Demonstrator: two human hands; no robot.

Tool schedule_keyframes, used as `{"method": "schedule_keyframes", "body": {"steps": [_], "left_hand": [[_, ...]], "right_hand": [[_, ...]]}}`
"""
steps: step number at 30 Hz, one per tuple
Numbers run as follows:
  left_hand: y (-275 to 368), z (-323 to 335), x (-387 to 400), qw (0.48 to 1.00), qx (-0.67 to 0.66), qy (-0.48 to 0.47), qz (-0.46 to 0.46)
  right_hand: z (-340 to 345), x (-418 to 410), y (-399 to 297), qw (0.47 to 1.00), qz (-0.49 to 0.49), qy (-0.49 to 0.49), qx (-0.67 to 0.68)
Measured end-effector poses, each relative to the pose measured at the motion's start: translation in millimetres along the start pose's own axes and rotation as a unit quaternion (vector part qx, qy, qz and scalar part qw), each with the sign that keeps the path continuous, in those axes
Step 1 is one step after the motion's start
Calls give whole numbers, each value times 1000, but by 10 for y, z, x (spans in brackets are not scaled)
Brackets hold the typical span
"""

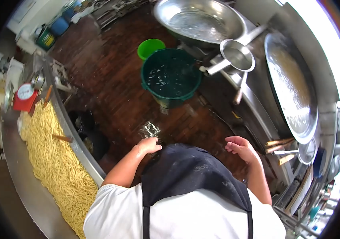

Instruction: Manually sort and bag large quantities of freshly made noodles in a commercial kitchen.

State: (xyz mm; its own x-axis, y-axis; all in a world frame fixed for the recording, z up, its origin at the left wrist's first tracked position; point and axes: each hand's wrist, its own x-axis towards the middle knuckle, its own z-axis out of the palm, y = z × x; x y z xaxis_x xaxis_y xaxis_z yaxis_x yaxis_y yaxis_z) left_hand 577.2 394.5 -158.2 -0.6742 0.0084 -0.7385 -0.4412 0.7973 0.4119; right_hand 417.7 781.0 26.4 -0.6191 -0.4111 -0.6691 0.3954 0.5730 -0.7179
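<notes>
My left hand (149, 145) hangs over the wet floor beside the dark apron (200, 167), its thumb apart from the fingers and nothing visible in it. On the other side of the apron, my right hand (241, 148) is raised near the stove front with loosely curled fingers, and it looks empty too. Ahead on the floor stands a dark green plastic tub (171, 74) of water. To my left, a long heap of yellow noodles (59, 161) lies on a metal-edged worktable (26, 194), with wooden sticks (62, 138) poking from it.
A bright green bucket (151, 48) stands behind the tub. Along the right are a large metal basin of water (201, 22), a long-handled metal dipper (238, 56), a steaming wok of liquid (292, 86) and wooden-handled strainers (306, 151). A red dial scale (25, 97) sits beyond the noodles.
</notes>
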Motion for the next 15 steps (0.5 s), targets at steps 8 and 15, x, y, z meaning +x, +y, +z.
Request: {"method": "schedule_keyframes", "body": {"steps": [8, 15], "left_hand": [[-1276, -619, -320, 968, -196, 126, -94], [-1937, -713, -478, 955, -181, 155, -176]], "right_hand": [[555, 999, -822, 993, 11, -65, -100], [134, 2258, -1159, 938, 12, 11, 347]]}}
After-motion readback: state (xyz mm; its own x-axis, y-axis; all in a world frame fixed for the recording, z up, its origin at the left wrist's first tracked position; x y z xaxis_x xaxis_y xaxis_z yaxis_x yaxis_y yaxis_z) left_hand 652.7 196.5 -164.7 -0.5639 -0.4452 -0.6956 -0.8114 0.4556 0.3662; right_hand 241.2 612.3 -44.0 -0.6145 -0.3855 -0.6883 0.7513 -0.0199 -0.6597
